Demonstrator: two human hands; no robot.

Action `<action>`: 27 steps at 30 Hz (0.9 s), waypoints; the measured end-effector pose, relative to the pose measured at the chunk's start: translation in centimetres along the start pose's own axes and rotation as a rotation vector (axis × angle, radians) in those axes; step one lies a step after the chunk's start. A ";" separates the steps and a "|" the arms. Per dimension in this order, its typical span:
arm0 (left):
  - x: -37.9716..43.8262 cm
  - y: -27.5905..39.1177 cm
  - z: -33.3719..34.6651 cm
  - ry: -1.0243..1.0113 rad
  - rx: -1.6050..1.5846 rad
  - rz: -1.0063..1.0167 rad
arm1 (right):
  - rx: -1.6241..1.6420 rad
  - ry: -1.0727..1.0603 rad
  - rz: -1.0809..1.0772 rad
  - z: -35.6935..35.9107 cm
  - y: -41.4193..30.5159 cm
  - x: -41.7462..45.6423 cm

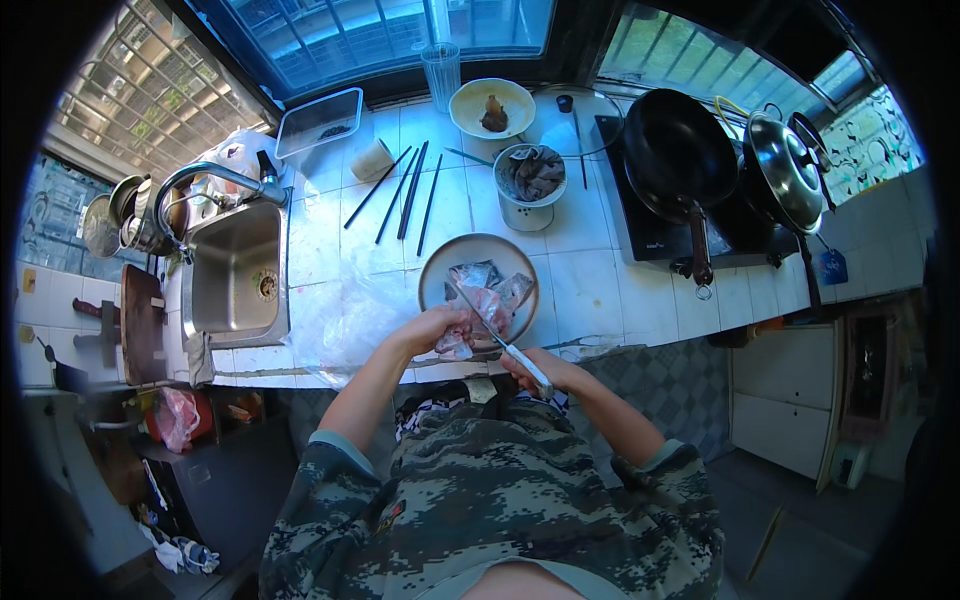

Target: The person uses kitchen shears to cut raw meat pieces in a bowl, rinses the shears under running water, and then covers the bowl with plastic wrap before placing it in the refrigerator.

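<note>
My left hand [433, 328] grips a piece of raw pink fish [489, 306] at the near left side of a round plate [429, 264]. My right hand [541, 370] is closed around the white handle of a knife [528, 366], just off the plate's near rim. The narrow blade points away and to the left, lying across the fish in my left hand. Other pieces with dark grey skin [480, 274] rest on the plate behind it. How deep the blade's edge sits in the flesh cannot be made out.
Left of the plate lie clear plastic film [352, 315] and a steel sink [232, 277]. Behind are several dark chopsticks [411, 191], a bowl of dark soaked food [531, 174] and a yellowish bowl [480, 105]. A black wok [679, 161] sits on the cooktop [652, 240] at right.
</note>
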State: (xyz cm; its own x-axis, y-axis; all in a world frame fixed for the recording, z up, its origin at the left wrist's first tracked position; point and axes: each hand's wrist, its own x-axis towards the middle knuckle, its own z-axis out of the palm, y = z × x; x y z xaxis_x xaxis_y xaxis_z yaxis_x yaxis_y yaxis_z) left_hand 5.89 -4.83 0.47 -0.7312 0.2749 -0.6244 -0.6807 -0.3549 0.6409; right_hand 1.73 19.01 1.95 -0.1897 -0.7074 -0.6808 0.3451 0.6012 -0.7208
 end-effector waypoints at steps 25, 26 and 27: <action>1.3 0.2 -0.4 -0.135 0.019 -0.107 | -0.054 -0.040 -0.002 -1.7 0.7 0.5; 1.4 0.3 -0.4 -0.129 0.026 -0.117 | -0.048 -0.028 0.005 -1.7 0.7 0.6; 1.3 0.2 -0.4 -0.125 0.044 -0.142 | -0.018 -0.055 0.033 -1.8 0.7 0.5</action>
State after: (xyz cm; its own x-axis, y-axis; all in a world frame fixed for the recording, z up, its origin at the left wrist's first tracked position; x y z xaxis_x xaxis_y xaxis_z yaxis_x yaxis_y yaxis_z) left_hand 4.80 -4.88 -0.34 -0.6260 0.4294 -0.6510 -0.7765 -0.2662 0.5712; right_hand 0.19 19.72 0.87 -0.1278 -0.7059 -0.6967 0.3341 0.6308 -0.7004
